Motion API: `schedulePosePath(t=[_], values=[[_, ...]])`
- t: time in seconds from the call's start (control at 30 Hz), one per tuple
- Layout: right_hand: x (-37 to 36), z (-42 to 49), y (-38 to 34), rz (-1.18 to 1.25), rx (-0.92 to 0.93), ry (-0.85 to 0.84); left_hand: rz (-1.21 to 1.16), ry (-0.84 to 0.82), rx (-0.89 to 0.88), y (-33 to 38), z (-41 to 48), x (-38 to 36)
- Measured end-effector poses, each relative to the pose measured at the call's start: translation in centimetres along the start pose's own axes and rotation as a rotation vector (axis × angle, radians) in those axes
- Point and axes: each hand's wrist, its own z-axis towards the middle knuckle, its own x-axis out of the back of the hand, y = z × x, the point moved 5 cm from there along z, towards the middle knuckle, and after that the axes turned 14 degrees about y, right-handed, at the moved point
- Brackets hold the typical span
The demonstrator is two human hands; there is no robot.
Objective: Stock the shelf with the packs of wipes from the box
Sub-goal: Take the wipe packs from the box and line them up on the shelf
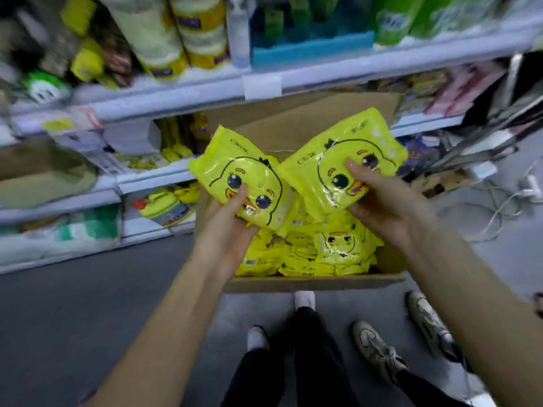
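An open cardboard box (pixel 317 282) stands on the floor against the shelf, holding several yellow packs of wipes (pixel 332 248) printed with a duck face. My left hand (pixel 227 224) grips one yellow pack (pixel 235 171) from below, thumb on its front, above the box's left side. My right hand (pixel 382 201) holds a second yellow pack (pixel 349 148) over the box's right side, thumb across the printed face. The two packs touch edge to edge in the middle.
White shelves (pixel 182 92) run across the top and left, filled with yellow and green goods. The same yellow packs (pixel 173 139) sit on a lower shelf left of the box. My feet and another person's sneakers (pixel 373 348) are on the grey floor. Cables (pixel 499 207) lie at right.
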Motion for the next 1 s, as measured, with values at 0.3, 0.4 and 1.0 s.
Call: schedulePosePath(t=[0.3,0.4,1.0], values=[[-6.6,-13.4,-2.6,0.178,0.275,0.046,-0.116,-0.058,-0.184,9.2,-11.1,-3.6],[-8.0,-17.3,-4.4,0.173,0.399,0.035,-0.160,0.036,-0.259,12.1,-14.1,-4.0],[-14.8,-28.4,-19.8,-0.322,0.554,-0.469,-0.292,0.154,-0.556,30.2,-24.2,-6.6]])
